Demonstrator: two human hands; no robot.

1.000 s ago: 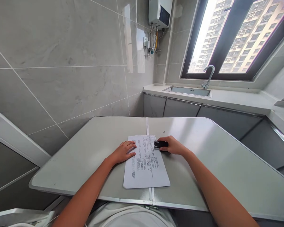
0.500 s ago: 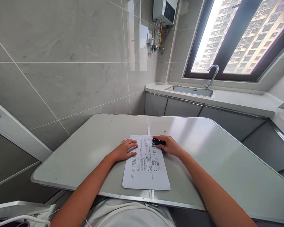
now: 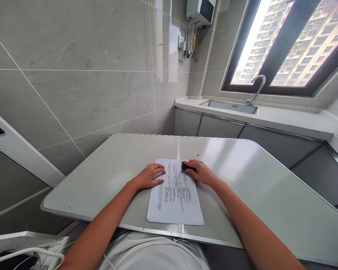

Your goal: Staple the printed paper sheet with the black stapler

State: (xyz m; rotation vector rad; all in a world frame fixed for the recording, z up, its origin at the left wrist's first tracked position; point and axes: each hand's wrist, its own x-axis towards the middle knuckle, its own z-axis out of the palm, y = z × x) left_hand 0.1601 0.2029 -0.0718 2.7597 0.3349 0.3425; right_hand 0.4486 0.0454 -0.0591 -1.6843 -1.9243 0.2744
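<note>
Through the head view I have the right hand closed around a black stapler, fingers over the top and the thumb below, so that much of its body is hidden in my grip and mainly the dark, rounded nose shows. I cannot tell whether the stapler's mouth is parted or pressed together. The left hand is open and holds nothing in its grip; its fingers are loosely spread and gently curved, with the tips resting on the upper left edge of the printed paper. That paper lies flat between my two hands, its upper right edge at the stapler's nose and its lower part reaching toward my body. It is white, smooth and rectangular, with small black print in lines running up and down as I see them, and a blank band across the near end; how many sheets there are I cannot make out. Beneath it is a pale, slightly glossy tabletop with rounded corners and a thin metal-looking rim, split by a straight metal seam that passes under the paper. Beyond rises a wall of large grey tiles with faint marbling and white joints.
</note>
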